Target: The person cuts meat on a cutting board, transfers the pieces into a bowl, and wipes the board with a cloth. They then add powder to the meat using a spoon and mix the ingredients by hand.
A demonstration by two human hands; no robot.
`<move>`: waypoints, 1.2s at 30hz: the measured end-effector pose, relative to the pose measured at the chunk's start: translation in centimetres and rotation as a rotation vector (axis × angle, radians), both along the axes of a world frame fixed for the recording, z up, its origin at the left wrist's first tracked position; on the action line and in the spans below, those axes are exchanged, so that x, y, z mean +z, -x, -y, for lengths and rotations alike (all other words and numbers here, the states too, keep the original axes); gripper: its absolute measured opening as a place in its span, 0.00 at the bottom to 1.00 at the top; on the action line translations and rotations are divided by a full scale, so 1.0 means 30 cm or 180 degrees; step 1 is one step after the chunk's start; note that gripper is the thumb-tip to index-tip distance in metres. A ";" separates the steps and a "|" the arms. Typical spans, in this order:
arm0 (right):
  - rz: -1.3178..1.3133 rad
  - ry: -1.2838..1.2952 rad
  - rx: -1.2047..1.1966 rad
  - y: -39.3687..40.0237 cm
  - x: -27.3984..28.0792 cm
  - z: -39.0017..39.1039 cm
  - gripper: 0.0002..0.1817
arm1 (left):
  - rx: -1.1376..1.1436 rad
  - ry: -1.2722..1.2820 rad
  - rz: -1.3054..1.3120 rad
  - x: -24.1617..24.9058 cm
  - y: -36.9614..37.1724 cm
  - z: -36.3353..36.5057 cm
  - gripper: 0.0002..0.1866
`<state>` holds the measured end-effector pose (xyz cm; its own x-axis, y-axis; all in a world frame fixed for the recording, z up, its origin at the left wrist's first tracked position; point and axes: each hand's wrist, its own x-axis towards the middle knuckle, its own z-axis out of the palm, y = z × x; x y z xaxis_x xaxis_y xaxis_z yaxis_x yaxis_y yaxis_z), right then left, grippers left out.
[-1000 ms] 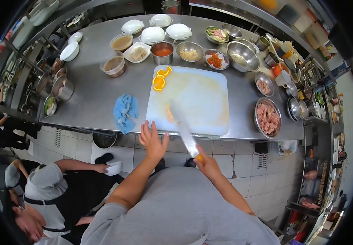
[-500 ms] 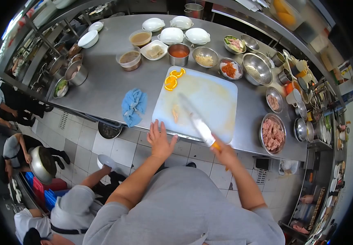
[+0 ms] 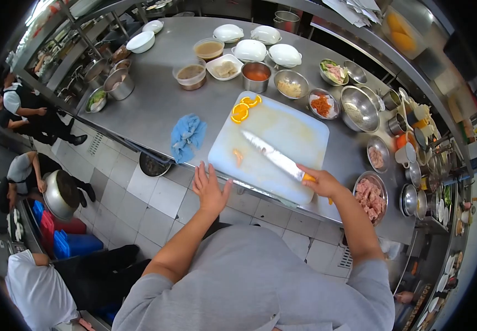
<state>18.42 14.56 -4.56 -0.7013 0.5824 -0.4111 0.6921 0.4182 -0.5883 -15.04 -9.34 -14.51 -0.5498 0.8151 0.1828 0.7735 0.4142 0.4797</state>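
A chef's knife (image 3: 274, 157) with an orange handle is gripped in my right hand (image 3: 319, 181), its wide blade over the white cutting board (image 3: 291, 129) and its tip pointing to the far left. On the board, left of the blade, lies a small pale-orange piece of food (image 3: 238, 158). Several orange slices (image 3: 240, 112) are gathered at the board's far left corner. My left hand (image 3: 211, 189) is held near the table's front edge with fingers spread, holding nothing. Beyond it, a crumpled blue cloth (image 3: 188, 138) rests on the steel table.
A bowl of raw meat chunks (image 3: 370, 197) stands right of the board. Behind the board are a pot of red sauce (image 3: 256, 76), bowls and white lidded dishes (image 3: 250, 50). At the left, a person carries a large metal pan (image 3: 60, 194); another person (image 3: 43, 289) is nearer.
My right hand has moved right, and the knife now lies lower and flatter over the board. My left hand has drawn slightly back from the table edge. The nearer person has shifted left.
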 end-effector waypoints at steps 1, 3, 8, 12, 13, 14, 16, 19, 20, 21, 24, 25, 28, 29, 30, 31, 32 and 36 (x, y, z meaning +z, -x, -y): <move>-0.0221 -0.0006 0.0299 -0.021 -0.026 0.012 0.34 | 0.0014 -0.0011 -0.0007 0.012 0.005 0.006 0.47; -0.0685 -0.0466 0.0811 -0.045 -0.047 0.053 0.33 | 0.0046 -0.0020 -0.0002 0.029 0.014 0.014 0.47; 0.0087 -0.0009 0.0132 -0.049 -0.022 0.016 0.34 | 0.0028 -0.0038 -0.0038 0.024 0.033 0.001 0.47; -0.0254 -0.0124 0.0291 -0.029 -0.043 0.134 0.35 | -0.0184 -0.0049 -0.0031 0.063 0.036 -0.066 0.48; -0.0208 -0.0109 0.0208 -0.015 -0.010 0.172 0.35 | -0.0257 -0.0007 -0.0020 0.069 0.035 -0.086 0.49; -0.0160 -0.0099 0.0124 -0.013 0.008 0.199 0.34 | -0.0332 0.0031 -0.0009 0.074 0.034 -0.107 0.50; 0.0020 -0.0039 -0.0143 -0.050 -0.043 0.243 0.35 | -0.0455 0.0218 -0.0003 0.079 0.038 -0.140 0.50; -0.0210 -0.0036 -0.1707 -0.062 -0.102 0.363 0.36 | -0.0654 0.0682 0.0050 0.098 0.049 -0.175 0.52; -0.0040 0.0369 -0.2134 -0.023 -0.055 0.431 0.36 | -0.0728 0.0962 0.0102 0.101 0.052 -0.182 0.54; 0.0125 0.0782 -0.2569 0.025 -0.024 0.495 0.37 | -0.0779 0.0968 0.0111 0.093 0.053 -0.186 0.54; 0.0045 0.0161 -0.1553 0.093 -0.128 0.650 0.38 | -0.0935 0.1114 0.0093 0.059 0.038 -0.192 0.57; 0.0067 0.0174 -0.1639 0.134 -0.130 0.683 0.38 | -0.0901 0.1107 0.0086 0.056 0.034 -0.195 0.57; -0.0312 -0.0169 -0.1612 0.233 -0.124 0.731 0.39 | -0.0984 0.1106 0.0037 0.056 0.040 -0.200 0.57; -0.0212 -0.0021 -0.1565 0.250 -0.118 0.733 0.39 | -0.1025 0.1095 -0.0002 0.058 0.046 -0.201 0.57; -0.0110 0.0135 -0.1518 0.265 -0.114 0.744 0.38 | -0.1085 0.1107 0.0000 0.073 0.048 -0.200 0.57; -0.0101 0.0138 -0.1578 0.283 -0.113 0.757 0.38 | -0.1138 0.1132 0.0033 0.091 0.048 -0.205 0.57; -0.0076 0.0206 -0.1558 0.300 -0.112 0.766 0.38 | -0.1189 0.1149 0.0067 0.108 0.048 -0.213 0.57; -0.0230 0.0391 -0.1566 0.352 -0.121 0.800 0.39 | -0.1366 0.1376 -0.0030 0.123 0.064 -0.220 0.56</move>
